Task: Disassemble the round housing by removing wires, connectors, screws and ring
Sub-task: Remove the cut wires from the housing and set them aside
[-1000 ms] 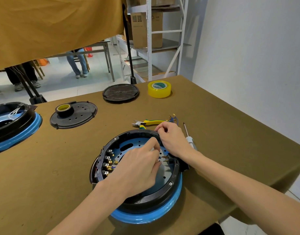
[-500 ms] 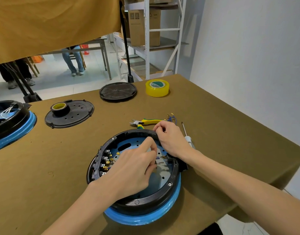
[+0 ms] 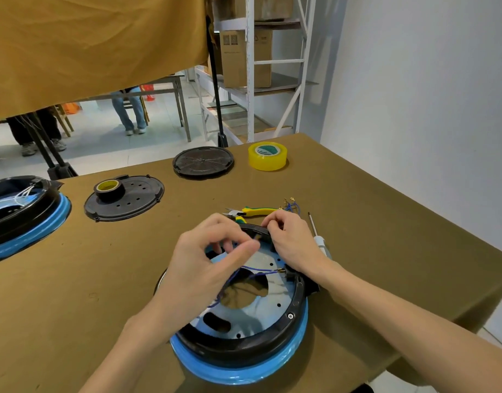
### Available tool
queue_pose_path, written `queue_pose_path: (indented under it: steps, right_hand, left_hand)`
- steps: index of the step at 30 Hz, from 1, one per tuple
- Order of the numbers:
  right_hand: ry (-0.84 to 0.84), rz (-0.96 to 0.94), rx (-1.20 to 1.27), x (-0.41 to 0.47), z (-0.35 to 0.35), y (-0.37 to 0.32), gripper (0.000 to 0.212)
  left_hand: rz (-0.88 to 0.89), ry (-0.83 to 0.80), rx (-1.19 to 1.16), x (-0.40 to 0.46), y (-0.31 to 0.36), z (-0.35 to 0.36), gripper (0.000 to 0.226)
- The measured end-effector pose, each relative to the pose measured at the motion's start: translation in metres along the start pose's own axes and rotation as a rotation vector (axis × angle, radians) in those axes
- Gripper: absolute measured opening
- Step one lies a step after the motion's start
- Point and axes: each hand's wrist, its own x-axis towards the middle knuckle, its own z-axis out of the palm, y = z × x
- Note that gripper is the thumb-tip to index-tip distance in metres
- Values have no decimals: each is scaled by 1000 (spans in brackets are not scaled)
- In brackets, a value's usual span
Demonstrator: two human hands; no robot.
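The round housing (image 3: 272,361), black with a blue band around its base, lies on the table in front of me. My left hand (image 3: 198,268) is raised above its far left part, pinching a thin blue wire (image 3: 252,270) that runs down to a brass connector at the right inner rim. My right hand (image 3: 289,242) rests on the far right rim, fingertips curled on the black ring (image 3: 296,304). A bolt shows on that ring at the lower right. The left half of the housing is hidden behind my left hand and forearm.
Yellow-handled cutters (image 3: 250,211), a bunch of removed wires (image 3: 290,205) and a screwdriver (image 3: 316,236) lie just beyond the housing. Farther back are two black covers (image 3: 142,199) (image 3: 203,162), a small tape roll (image 3: 109,189), a yellow tape roll (image 3: 267,155) and a second housing (image 3: 22,217) at left.
My left hand has risen out of the housing, drawing the blue wire up with it. The right hand has stayed on the far rim. The camera has shifted closer.
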Motion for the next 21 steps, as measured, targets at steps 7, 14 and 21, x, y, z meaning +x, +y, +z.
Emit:
queue_pose_path:
  steps: [7, 14, 21]
  right_hand:
    - [-294, -187, 486, -28, -17, -41, 38]
    - [-576, -209, 485, -43, -23, -60, 11]
    - [-403, -178, 585, -37, -26, -65, 14]
  left_hand:
    - [-18, 240, -243, 17, 8, -3, 17]
    - [-99, 307, -336, 36, 2, -11, 18]
    - [-176, 98, -282, 37, -7, -18, 34]
